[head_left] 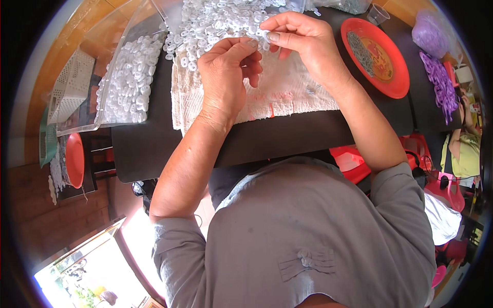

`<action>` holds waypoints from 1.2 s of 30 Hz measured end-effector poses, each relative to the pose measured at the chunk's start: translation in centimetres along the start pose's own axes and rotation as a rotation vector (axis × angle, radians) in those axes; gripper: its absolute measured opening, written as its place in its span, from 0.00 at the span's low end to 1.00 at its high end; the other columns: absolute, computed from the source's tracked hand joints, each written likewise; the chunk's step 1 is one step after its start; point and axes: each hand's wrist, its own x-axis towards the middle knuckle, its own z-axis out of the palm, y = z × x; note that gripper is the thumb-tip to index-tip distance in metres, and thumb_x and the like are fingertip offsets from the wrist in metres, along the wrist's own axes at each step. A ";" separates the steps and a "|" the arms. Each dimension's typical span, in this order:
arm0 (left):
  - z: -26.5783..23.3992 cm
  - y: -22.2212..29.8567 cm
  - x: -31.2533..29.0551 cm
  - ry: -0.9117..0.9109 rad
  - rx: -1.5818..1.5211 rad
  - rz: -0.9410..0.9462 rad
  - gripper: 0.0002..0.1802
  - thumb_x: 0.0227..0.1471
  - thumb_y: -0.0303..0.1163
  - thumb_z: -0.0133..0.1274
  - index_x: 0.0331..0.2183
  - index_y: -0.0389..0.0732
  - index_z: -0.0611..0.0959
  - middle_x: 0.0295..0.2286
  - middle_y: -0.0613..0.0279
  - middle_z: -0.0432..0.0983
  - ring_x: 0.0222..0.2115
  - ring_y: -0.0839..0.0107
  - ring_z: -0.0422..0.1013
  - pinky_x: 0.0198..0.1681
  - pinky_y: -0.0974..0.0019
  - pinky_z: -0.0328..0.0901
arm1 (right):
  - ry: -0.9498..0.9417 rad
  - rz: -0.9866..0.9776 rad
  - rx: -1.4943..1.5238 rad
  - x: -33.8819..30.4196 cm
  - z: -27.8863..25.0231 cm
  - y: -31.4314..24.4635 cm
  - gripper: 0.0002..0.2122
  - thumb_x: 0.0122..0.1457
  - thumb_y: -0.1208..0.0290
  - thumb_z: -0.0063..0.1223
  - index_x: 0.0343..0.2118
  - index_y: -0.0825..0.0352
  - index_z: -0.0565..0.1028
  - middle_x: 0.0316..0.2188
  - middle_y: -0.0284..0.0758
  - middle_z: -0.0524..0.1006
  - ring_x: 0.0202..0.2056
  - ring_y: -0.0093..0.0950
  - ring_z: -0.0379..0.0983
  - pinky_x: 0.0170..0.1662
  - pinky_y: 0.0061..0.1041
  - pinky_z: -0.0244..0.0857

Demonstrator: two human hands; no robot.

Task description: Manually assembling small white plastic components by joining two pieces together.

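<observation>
My left hand (228, 72) and my right hand (310, 43) are raised over a white towel (277, 100), their fingertips nearly meeting. Thumb and forefinger of the right are pinched on a small white plastic piece (265, 37), partly hidden by the fingers. The left thumb presses against its forefinger; whatever lies between them is too small to make out. Just beyond the hands spreads a heap of small white ring-shaped plastic pieces (205, 28). Right of my right hand, a red plate (400, 84) holds a pile of thin grey metal bits (360, 54).
More white pieces (134, 77) fill a clear plastic bin on the left. A clear cup (378, 14) stands behind the plate, with purple plastic chains (440, 87) at the far right. The dark table's (287, 136) front edge runs under my forearms. Another person (465, 154) is at the right rim.
</observation>
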 end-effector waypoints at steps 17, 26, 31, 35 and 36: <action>0.1 -0.1 -0.1 0.007 0.042 0.041 0.06 0.51 0.26 0.54 0.30 0.31 0.78 0.21 0.58 0.74 0.18 0.74 0.69 0.17 0.72 0.61 | -0.015 -0.008 -0.016 -0.3 0.3 -0.2 0.08 0.57 0.78 0.53 0.39 0.68 0.78 0.31 0.29 0.78 0.30 0.18 0.73 0.33 0.17 0.66; 0.1 -0.2 0.0 -0.028 0.004 0.044 0.06 0.52 0.24 0.54 0.31 0.31 0.77 0.23 0.57 0.75 0.18 0.73 0.69 0.17 0.71 0.62 | -0.038 0.106 0.131 -0.4 0.1 0.1 0.08 0.58 0.71 0.52 0.37 0.70 0.78 0.27 0.30 0.77 0.28 0.19 0.72 0.33 0.19 0.65; -0.2 -0.3 0.3 -0.063 -0.007 0.038 0.05 0.53 0.23 0.53 0.31 0.31 0.78 0.23 0.56 0.75 0.19 0.72 0.70 0.18 0.71 0.62 | -0.038 0.153 0.151 -0.3 0.0 0.0 0.09 0.59 0.69 0.52 0.34 0.70 0.77 0.24 0.30 0.76 0.27 0.19 0.72 0.33 0.19 0.64; -0.3 -0.2 0.3 -0.081 0.029 0.031 0.05 0.54 0.23 0.53 0.32 0.30 0.78 0.24 0.55 0.76 0.19 0.72 0.70 0.18 0.71 0.63 | -0.050 0.138 0.116 -0.3 -0.3 -0.1 0.09 0.59 0.68 0.52 0.33 0.69 0.77 0.24 0.29 0.76 0.27 0.18 0.72 0.32 0.18 0.64; -0.3 -0.2 0.2 -0.081 0.030 0.030 0.05 0.54 0.23 0.53 0.32 0.30 0.78 0.24 0.55 0.76 0.19 0.72 0.70 0.18 0.71 0.63 | -0.060 0.143 0.081 -0.3 -0.3 -0.2 0.09 0.59 0.68 0.52 0.33 0.69 0.77 0.24 0.29 0.76 0.27 0.18 0.72 0.31 0.17 0.64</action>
